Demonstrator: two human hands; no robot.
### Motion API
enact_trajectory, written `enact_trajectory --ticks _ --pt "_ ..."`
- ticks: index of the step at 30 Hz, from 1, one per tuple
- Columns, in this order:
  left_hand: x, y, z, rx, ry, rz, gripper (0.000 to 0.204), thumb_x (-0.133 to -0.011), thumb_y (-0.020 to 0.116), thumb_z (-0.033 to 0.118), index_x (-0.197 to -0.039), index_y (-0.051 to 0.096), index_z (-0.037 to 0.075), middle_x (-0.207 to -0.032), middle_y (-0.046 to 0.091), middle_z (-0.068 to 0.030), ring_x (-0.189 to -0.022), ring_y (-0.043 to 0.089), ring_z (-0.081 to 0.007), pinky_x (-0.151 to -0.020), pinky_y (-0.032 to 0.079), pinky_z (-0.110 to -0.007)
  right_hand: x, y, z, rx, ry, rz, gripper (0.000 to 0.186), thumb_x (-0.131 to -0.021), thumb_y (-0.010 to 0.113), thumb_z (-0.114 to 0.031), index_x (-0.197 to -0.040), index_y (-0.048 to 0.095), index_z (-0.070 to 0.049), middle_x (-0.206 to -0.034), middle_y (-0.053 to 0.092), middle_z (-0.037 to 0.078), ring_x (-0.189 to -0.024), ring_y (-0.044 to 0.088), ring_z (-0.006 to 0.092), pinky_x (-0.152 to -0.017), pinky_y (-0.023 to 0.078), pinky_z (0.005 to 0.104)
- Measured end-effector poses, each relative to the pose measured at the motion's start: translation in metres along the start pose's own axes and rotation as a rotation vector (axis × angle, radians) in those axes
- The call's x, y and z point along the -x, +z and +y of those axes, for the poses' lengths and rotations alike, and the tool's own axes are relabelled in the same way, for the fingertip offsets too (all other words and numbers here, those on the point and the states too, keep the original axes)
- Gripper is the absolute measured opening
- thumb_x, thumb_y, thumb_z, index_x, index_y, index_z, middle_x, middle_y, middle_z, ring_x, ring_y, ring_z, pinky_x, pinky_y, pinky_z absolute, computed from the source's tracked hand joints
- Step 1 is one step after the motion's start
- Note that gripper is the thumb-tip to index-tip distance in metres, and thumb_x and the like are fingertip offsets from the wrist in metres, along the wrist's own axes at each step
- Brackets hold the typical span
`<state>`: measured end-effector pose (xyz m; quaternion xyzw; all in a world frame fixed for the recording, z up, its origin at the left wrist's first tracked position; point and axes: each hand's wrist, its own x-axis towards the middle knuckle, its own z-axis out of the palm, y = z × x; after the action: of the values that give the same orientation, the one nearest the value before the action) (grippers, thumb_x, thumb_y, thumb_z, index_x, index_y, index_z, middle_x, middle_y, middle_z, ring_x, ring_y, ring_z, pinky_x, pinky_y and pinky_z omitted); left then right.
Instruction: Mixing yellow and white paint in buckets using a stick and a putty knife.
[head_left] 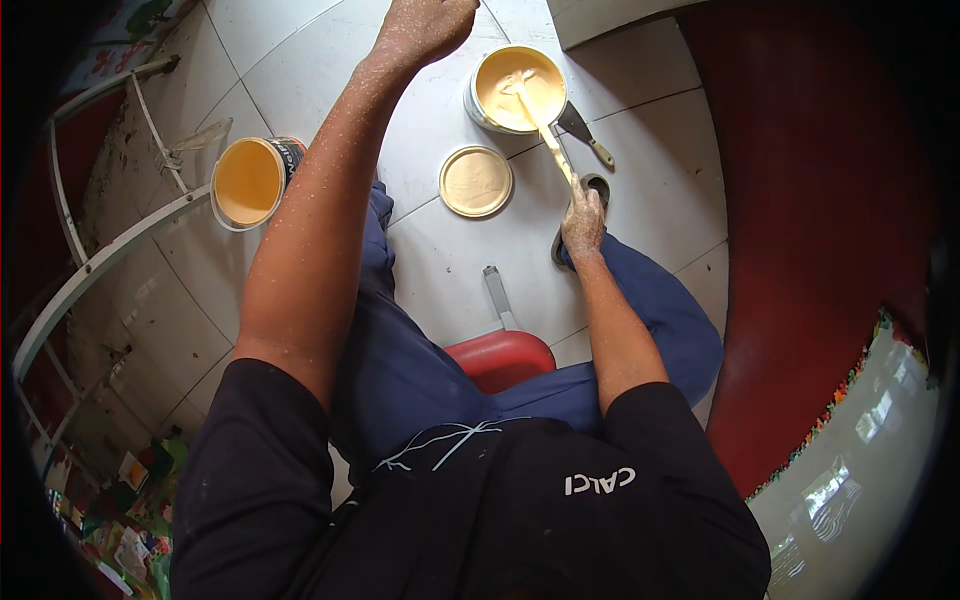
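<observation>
My right hand (582, 218) grips a long pale stick (550, 142), whose far end sits in thick cream-yellow paste inside a bucket (480, 112). My left hand (428, 25) is closed at the top edge, above and left of that bucket; what it holds, if anything, I cannot make out. A round lid (475, 181) with cream residue lies on the tiles below the bucket. A scraper (590, 140) with a light handle lies just right of the bucket. Another bucket (245, 183), yellow inside, stands left of my left forearm.
I sit on a red seat (505, 360) with a grey bar (496, 295) ahead, on white tiles (660, 160). A white metal frame (60, 285) runs along the left, and a curved red surface (800, 200) along the right. A pale board (600, 18) is at the top.
</observation>
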<state>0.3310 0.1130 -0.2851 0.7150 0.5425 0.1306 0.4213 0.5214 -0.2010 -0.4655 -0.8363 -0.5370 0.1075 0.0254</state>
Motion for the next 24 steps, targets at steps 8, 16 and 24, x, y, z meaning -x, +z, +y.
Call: enact_trajectory --ticks 8,16,24 --pt "0.0 0.002 0.001 0.026 -0.015 0.043 0.046 -0.09 0.04 0.03 -0.111 0.058 -0.006 -0.11 0.059 -0.0262 -0.106 0.056 -0.0373 -0.095 0.041 -0.045 0.025 -0.048 0.018 -0.056 0.019 -0.115 0.041 -0.085 0.049 -0.006 -0.126 0.051 -0.008 -0.086 0.053 0.018 -0.082 0.056 0.035 -0.075 0.046 0.0433" --pt "0.002 0.001 0.003 0.019 0.023 0.0 0.045 -0.089 0.04 0.03 -0.111 0.058 -0.005 -0.111 0.058 -0.0266 -0.107 0.055 -0.0376 -0.094 0.041 -0.045 -0.006 -0.134 0.007 0.027 -0.02 -0.135 0.034 -0.087 0.049 -0.01 -0.12 0.056 -0.008 -0.087 0.054 0.017 -0.083 0.057 0.034 -0.075 0.047 0.043" --pt "0.001 0.009 0.001 -0.018 0.04 0.005 0.046 -0.089 0.041 0.029 -0.113 0.056 -0.006 -0.114 0.057 -0.0266 -0.107 0.054 -0.0385 -0.095 0.041 -0.045 -0.008 -0.11 0.02 0.083 0.011 -0.151 0.033 -0.086 0.048 -0.009 -0.118 0.057 -0.008 -0.088 0.054 0.017 -0.084 0.058 0.0338 -0.076 0.048 0.0432"
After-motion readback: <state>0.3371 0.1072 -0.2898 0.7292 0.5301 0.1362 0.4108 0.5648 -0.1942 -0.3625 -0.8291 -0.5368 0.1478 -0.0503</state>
